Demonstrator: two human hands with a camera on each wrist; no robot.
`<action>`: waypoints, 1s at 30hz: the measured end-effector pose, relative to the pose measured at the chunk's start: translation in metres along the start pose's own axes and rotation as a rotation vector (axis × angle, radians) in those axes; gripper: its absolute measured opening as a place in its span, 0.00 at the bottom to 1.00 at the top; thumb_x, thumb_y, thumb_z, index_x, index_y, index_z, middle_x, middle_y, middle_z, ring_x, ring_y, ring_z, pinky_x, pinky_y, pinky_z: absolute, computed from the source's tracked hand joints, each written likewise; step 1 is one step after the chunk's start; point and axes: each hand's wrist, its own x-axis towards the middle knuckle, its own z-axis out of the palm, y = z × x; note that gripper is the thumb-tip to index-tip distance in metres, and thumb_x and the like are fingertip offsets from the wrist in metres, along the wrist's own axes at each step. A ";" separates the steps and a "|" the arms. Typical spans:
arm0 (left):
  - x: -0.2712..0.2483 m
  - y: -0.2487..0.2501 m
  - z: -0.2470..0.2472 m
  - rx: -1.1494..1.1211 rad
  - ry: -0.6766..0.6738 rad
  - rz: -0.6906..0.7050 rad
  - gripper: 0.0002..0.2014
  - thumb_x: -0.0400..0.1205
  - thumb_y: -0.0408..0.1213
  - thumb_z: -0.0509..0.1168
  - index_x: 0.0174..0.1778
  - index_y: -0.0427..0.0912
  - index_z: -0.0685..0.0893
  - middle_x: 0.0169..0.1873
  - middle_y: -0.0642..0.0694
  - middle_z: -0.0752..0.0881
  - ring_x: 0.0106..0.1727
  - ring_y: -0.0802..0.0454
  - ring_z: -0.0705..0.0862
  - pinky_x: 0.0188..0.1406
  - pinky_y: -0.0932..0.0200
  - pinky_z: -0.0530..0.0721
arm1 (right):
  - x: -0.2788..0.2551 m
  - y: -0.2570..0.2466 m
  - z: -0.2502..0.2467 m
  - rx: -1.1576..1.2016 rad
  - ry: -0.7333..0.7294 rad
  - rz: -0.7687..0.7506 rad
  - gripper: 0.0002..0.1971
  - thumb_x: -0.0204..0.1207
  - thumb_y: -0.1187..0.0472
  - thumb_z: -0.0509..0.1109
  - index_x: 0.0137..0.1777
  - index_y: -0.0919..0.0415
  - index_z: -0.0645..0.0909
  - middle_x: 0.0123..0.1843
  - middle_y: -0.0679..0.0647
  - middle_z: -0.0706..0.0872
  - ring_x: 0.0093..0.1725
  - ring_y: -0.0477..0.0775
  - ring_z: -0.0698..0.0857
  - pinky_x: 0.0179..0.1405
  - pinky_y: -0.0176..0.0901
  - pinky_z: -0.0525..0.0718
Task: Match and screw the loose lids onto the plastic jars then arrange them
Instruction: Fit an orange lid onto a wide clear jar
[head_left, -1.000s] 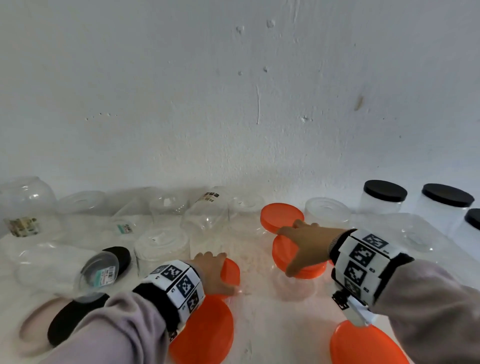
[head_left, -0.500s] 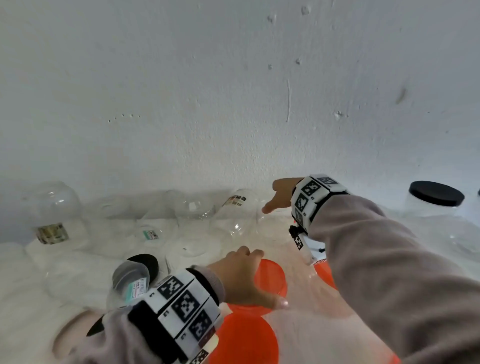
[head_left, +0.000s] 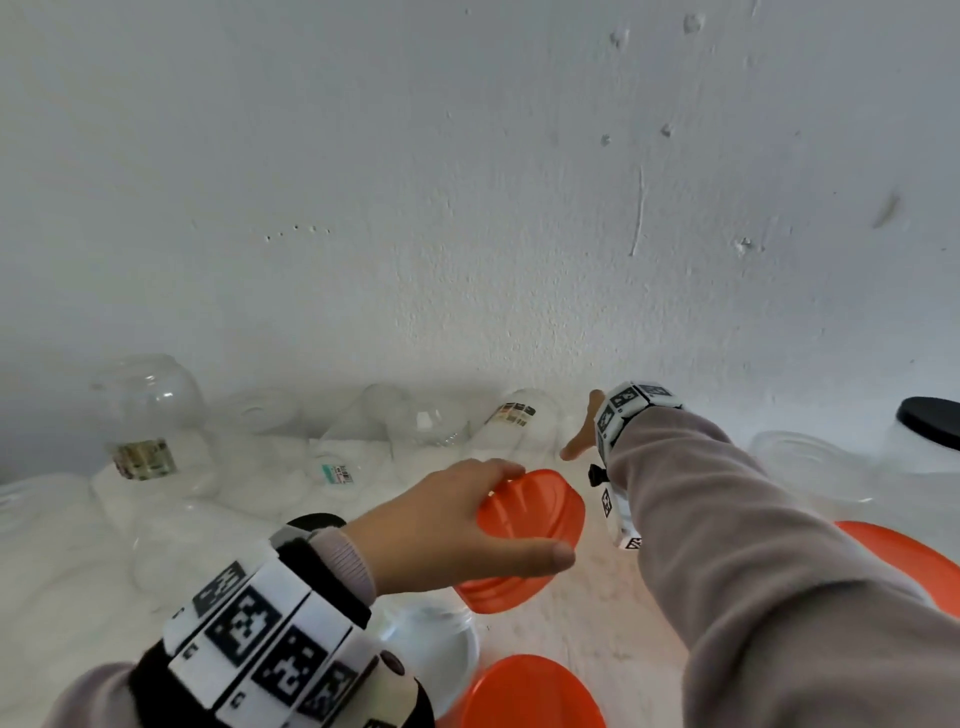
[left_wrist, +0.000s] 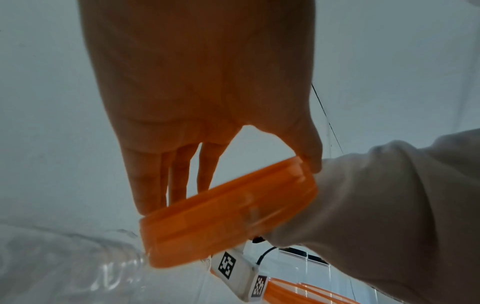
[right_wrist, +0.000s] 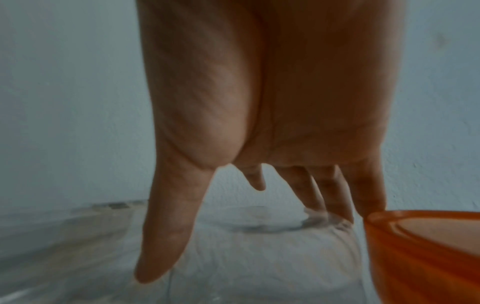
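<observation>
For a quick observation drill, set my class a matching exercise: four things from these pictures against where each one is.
Things:
1. orange lid
2. black lid
3. right hand
4. round jar

Places:
A. far left by the wall
B. gripped in the left hand
C. on a jar at the right edge
D. reaching over a clear jar

Pairs: 1-B, 2-C, 3-D, 4-A

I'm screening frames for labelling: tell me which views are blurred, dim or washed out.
Head view: clear jars wash into the white wall. Left wrist view: left hand dim and backlit, its orange lid streaked with blur. Right wrist view: right hand soft, shadowed.
</observation>
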 end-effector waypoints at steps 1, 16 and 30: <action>0.000 -0.001 0.000 -0.015 0.013 0.005 0.52 0.58 0.75 0.61 0.79 0.61 0.59 0.73 0.59 0.68 0.68 0.58 0.73 0.65 0.59 0.78 | 0.001 0.000 0.001 -0.004 -0.009 0.005 0.47 0.57 0.41 0.83 0.74 0.60 0.69 0.70 0.61 0.76 0.68 0.65 0.76 0.60 0.56 0.75; -0.012 0.004 0.009 -0.264 0.272 0.048 0.57 0.53 0.82 0.53 0.79 0.58 0.61 0.57 0.66 0.75 0.49 0.73 0.77 0.37 0.77 0.75 | -0.055 0.007 -0.025 0.029 0.159 -0.057 0.57 0.43 0.29 0.78 0.74 0.49 0.60 0.62 0.57 0.63 0.67 0.69 0.70 0.46 0.62 0.75; -0.046 0.039 0.043 -0.452 0.551 -0.053 0.47 0.63 0.72 0.54 0.77 0.53 0.65 0.52 0.64 0.74 0.46 0.71 0.75 0.34 0.75 0.70 | -0.191 0.053 -0.008 0.447 0.092 -0.384 0.53 0.58 0.38 0.80 0.79 0.46 0.53 0.66 0.52 0.61 0.62 0.58 0.73 0.52 0.47 0.79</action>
